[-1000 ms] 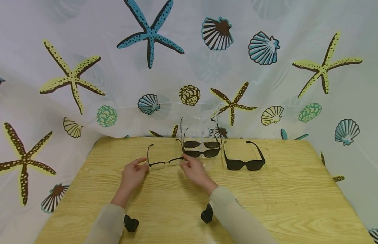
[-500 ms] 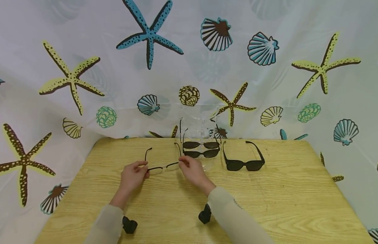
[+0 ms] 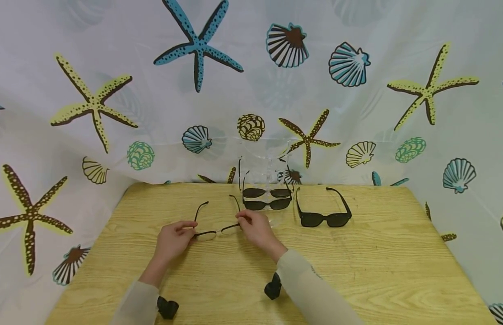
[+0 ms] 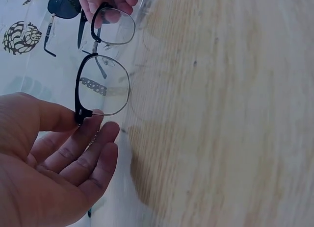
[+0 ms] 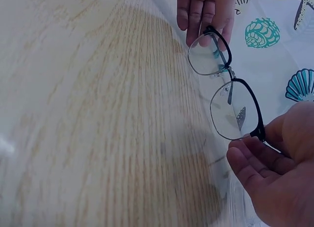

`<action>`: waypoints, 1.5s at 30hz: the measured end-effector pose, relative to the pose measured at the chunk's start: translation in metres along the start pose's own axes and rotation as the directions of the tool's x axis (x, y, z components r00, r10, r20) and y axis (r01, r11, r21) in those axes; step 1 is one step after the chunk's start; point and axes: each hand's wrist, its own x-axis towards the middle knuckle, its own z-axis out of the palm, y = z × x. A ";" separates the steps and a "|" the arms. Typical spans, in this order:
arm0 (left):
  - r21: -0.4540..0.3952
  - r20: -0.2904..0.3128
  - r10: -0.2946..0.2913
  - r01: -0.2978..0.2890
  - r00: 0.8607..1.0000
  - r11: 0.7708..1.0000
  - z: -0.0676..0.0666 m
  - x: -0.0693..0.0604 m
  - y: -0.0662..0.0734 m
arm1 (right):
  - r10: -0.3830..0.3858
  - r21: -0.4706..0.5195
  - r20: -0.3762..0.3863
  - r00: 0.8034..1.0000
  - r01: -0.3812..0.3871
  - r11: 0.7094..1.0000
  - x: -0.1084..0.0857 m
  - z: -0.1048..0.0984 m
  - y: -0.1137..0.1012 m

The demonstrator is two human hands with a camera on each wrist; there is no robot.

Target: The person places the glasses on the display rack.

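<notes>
Both hands hold one pair of eyeglasses (image 3: 206, 233) with clear lenses, dark upper rims and thin metal lower rims. My left hand (image 3: 173, 240) pinches the frame's left corner between thumb and fingers, which the left wrist view shows closely at the black hinge end (image 4: 81, 114). At the opposite corner, my right hand (image 3: 257, 229) pinches the frame likewise; the right wrist view shows its fingertips (image 5: 239, 146) against the rim. The temples are unfolded and point away toward the back of the table. In the wrist views the glasses appear raised off the wood.
Right of the hands, a clear display stand (image 3: 269, 174) carries sunglasses (image 3: 267, 204) at the back of the wooden table (image 3: 357, 280). Black sunglasses (image 3: 325, 220) stand farther right, temples unfolded. A curtain (image 3: 251, 81) with starfish and shells hangs behind.
The eyeglasses have moved slightly toward the person and now tilt, the right side a bit higher. My left hand has come down and left a little; both hands keep their grip.
</notes>
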 end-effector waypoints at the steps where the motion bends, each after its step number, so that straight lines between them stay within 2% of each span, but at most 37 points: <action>1: 0.000 -0.003 0.004 -0.004 1.000 1.000 0.000 0.000 0.000 | -0.002 -0.001 0.004 1.000 0.002 1.000 0.000 0.000 0.000; 7: -0.079 0.004 0.025 -0.025 1.000 0.997 -0.003 -0.004 0.002 | -0.015 0.005 0.021 1.000 0.015 1.000 -0.002 -0.003 -0.004; 12: -0.093 0.002 0.057 -0.057 0.998 0.994 -0.009 -0.011 0.007 | -0.019 0.017 0.015 1.000 0.019 1.000 -0.004 -0.006 -0.011; 22: -0.145 -0.086 0.114 -0.125 0.990 0.981 -0.023 -0.020 0.027 | -0.077 0.048 -0.022 0.997 0.078 0.996 -0.009 -0.015 -0.037; 25: -0.153 -0.095 0.134 -0.148 0.986 0.977 -0.026 -0.022 0.033 | -0.086 0.060 -0.024 0.996 0.087 0.994 -0.012 -0.021 -0.045; 31: -0.164 -0.093 0.155 -0.168 0.984 0.972 -0.028 -0.028 0.046 | -0.112 0.092 -0.038 0.993 0.115 0.989 -0.018 -0.028 -0.050; 34: -0.189 -0.095 0.151 -0.167 0.984 0.968 -0.028 -0.031 0.051 | -0.110 0.099 -0.060 0.992 0.116 0.988 -0.023 -0.033 -0.054; 37: -0.206 -0.095 0.172 -0.188 0.981 0.960 -0.028 -0.034 0.057 | -0.105 0.112 -0.087 0.991 0.114 0.987 -0.028 -0.039 -0.059; 41: -0.200 -0.086 0.211 -0.224 0.974 0.954 -0.027 -0.036 0.065 | -0.094 0.145 -0.114 0.989 0.110 0.983 -0.034 -0.046 -0.064; 45: -0.182 -0.079 0.220 -0.231 0.972 0.956 -0.027 -0.037 0.072 | -0.085 0.169 -0.131 0.988 0.107 0.980 -0.039 -0.051 -0.067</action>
